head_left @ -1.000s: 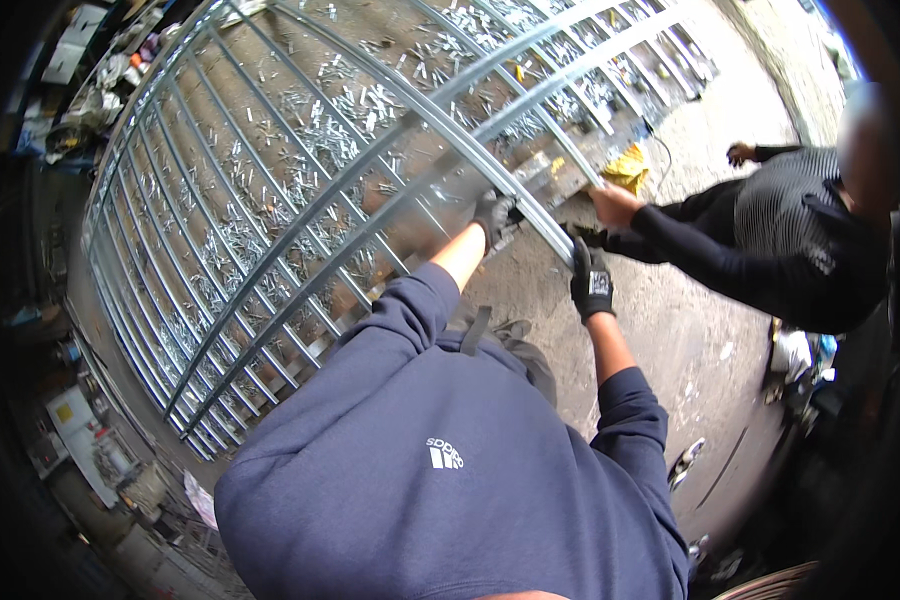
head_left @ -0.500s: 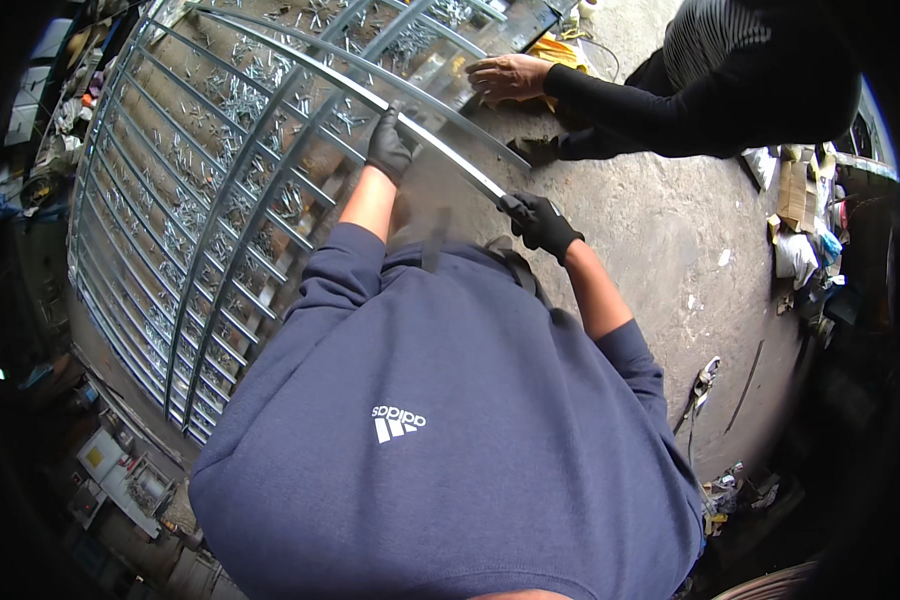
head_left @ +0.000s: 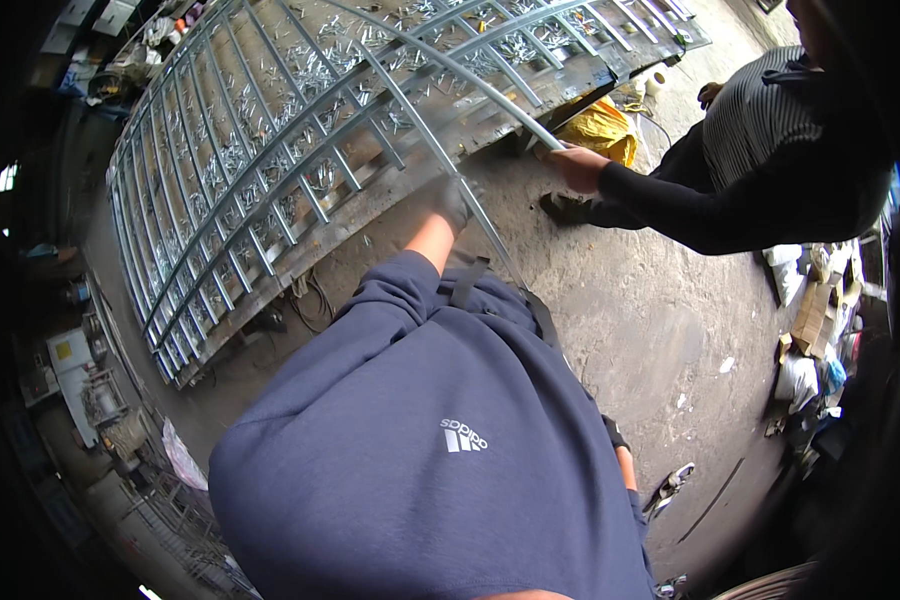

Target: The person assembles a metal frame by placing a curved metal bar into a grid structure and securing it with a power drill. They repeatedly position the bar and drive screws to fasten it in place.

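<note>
L hand (head_left: 452, 207), blurry, looks curled on long metal bar (head_left: 428, 133), which runs far L to near R. R hand (head_left: 615, 432) is low & farther off, can't tell its grip

Has the gloved left hand (head_left: 451, 204) against a long metal bar (head_left: 425, 131), too blurred to show any grip. Has the right hand (head_left: 615, 434) down beside the dark blue sweatshirt (head_left: 390, 420), mostly hidden behind it. Faces a worktable (head_left: 375, 205) strewn with small metal offcuts (head_left: 320, 70) and bearing a slatted metal frame (head_left: 275, 165) with 2 long curved rails across many slats. Stands near 1 co-worker (head_left: 760, 130) in a striped top, with 1 bare hand (head_left: 578, 168) at the end of a second bar (head_left: 505, 100), beside a yellow sack (head_left: 602, 130).
</note>
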Demonstrator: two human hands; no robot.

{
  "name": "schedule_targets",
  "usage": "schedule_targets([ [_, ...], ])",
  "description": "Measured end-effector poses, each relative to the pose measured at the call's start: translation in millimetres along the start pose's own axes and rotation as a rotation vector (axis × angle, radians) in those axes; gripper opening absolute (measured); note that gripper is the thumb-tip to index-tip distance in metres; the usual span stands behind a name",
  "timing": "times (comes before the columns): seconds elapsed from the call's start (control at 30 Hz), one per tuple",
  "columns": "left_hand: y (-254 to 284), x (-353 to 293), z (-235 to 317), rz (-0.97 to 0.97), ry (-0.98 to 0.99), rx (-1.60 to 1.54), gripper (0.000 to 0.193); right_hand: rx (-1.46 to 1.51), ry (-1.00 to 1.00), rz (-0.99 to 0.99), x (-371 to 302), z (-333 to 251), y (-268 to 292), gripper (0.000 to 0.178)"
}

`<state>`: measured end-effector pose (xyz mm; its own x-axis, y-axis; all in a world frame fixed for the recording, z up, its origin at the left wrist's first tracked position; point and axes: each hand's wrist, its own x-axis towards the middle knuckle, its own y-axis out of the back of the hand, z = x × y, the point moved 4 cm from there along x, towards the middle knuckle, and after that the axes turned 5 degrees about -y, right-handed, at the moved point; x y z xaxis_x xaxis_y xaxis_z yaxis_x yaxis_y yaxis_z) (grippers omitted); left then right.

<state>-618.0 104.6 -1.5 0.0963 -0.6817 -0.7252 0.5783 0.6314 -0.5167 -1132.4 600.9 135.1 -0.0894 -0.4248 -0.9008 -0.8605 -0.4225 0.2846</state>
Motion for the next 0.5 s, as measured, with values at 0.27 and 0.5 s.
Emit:
schedule_targets([
  [0.27,-13,0,-2,0.114,-0.081,0.167,0.036,0.083,0.2,0.111,92,-159,-58,0.054],
  [0.5,-43,17,45,0.066,-0.154,0.175,0.034,0.122,0.211,0.141,79,-218,-53,0.054],
])
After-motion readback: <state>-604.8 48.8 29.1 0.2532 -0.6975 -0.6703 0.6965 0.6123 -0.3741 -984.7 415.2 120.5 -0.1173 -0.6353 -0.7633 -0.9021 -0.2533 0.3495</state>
